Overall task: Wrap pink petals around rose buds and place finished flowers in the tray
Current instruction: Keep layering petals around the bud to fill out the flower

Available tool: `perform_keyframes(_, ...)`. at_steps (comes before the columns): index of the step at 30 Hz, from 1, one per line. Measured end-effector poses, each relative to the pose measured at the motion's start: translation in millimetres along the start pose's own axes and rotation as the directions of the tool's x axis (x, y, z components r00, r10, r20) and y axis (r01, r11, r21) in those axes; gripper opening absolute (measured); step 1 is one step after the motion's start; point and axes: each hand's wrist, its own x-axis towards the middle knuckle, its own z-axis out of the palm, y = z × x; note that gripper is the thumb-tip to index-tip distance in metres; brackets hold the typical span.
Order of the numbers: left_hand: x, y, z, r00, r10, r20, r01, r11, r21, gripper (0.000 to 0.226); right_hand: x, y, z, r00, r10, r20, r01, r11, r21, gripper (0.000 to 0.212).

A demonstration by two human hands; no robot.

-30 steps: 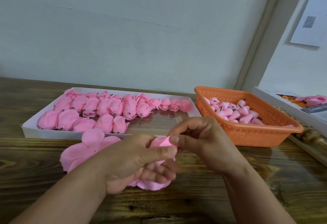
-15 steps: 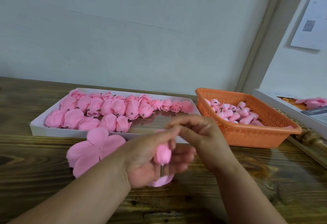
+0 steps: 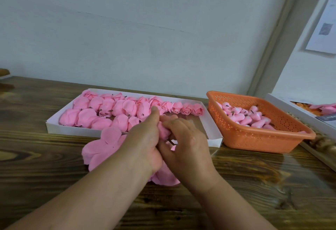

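The wooden table (image 3: 54,184) carries a white tray (image 3: 60,128) holding rows of finished pink flowers (image 3: 109,110), an orange basket (image 3: 254,139) of rose buds (image 3: 243,116) just to the tray's right, and loose pink petals (image 3: 101,148) lying in front of the tray. Above the petals, at the tray's near edge, the left hand (image 3: 143,142) and right hand (image 3: 185,144) meet, both with fingers curled around one partly wrapped pink rose bud (image 3: 163,131), its dark stem (image 3: 171,141) showing between them.
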Motion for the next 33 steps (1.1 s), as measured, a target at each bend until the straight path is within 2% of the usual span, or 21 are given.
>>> perform_keyframes(2, 0, -2, -1, 0.999, 0.032, 0.008, -0.032, 0.999, 0.006, 0.048, 0, -3, 0, 0.975, 0.216, 0.052, -0.222, 0.951, 0.213, 0.009)
perform_keyframes(4, 3, -3, -4, 0.996, 0.058, 0.073, -0.064, 0.995, 0.076, 0.044, 3, 1, -5, 0.897, 0.389, 0.211, -0.441, 0.740, 0.508, 0.012)
perform_keyframes(5, 4, -4, -6, 0.991, 0.074, 0.110, -0.089, 0.987, 0.132, 0.045, 4, 5, -8, 0.860, 0.417, 0.295, -0.507, 0.623, 0.595, 0.011)
perform_keyframes(10, 8, -6, -4, 0.964, 0.093, 0.248, -0.171, 0.933, 0.316, 0.050, 5, 20, -15, 0.698, 0.474, 0.537, -0.685, 0.224, 0.693, 0.009)
perform_keyframes(12, 15, -4, 0, 0.958, 0.097, 0.270, -0.206, 0.888, 0.410, 0.053, 8, 26, -13, 0.663, 0.491, 0.565, -0.704, 0.154, 0.693, 0.013)
perform_keyframes(13, 20, -2, 2, 0.956, 0.122, 0.266, -0.240, 0.847, 0.475, 0.053, 11, 28, -13, 0.673, 0.487, 0.557, -0.704, 0.190, 0.684, 0.013)
perform_keyframes(15, 30, 5, 5, 0.947, 0.186, 0.264, -0.316, 0.703, 0.637, 0.052, 17, 34, -15, 0.732, 0.470, 0.494, -0.672, 0.374, 0.640, 0.017)
perform_keyframes(17, 44, 20, 8, 0.937, 0.213, 0.277, -0.349, 0.597, 0.722, 0.053, 23, 47, -19, 0.788, 0.506, 0.352, -0.610, 0.564, 0.556, 0.022)
perform_keyframes(19, 60, 41, 9, 0.941, 0.223, 0.254, -0.337, 0.561, 0.756, 0.056, 24, 64, -26, 0.777, 0.610, 0.154, -0.603, 0.653, 0.458, 0.024)
perform_keyframes(22, 83, 65, 4, 0.949, 0.259, 0.182, -0.273, 0.382, 0.883, 0.055, 16, 86, -33, 0.760, 0.650, -0.028, -0.605, 0.721, 0.338, 0.028)
perform_keyframes(25, 101, 69, -1, 0.972, 0.171, 0.160, -0.199, 0.242, 0.950, 0.054, 11, 94, -33, 0.797, 0.600, -0.068, -0.580, 0.792, 0.189, 0.030)
perform_keyframes(26, 106, 66, -2, 0.972, 0.161, 0.171, -0.197, 0.166, 0.966, 0.051, 10, 95, -33, 0.812, 0.578, -0.076, -0.564, 0.812, 0.151, 0.032)
perform_keyframes(28, 114, 58, -6, 0.958, 0.173, 0.229, -0.224, -0.046, 0.973, 0.044, 10, 97, -32, 0.834, 0.546, -0.077, -0.540, 0.837, 0.085, 0.034)
perform_keyframes(31, 118, 43, -9, 0.937, 0.087, 0.337, -0.280, -0.387, 0.879, 0.039, 8, 97, -30, 0.859, 0.508, -0.066, -0.509, 0.861, -0.001, 0.034)
perform_keyframes(33, 120, 36, -11, 0.939, 0.030, 0.343, -0.282, -0.505, 0.816, 0.041, 7, 97, -29, 0.870, 0.490, -0.056, -0.492, 0.870, -0.034, 0.032)
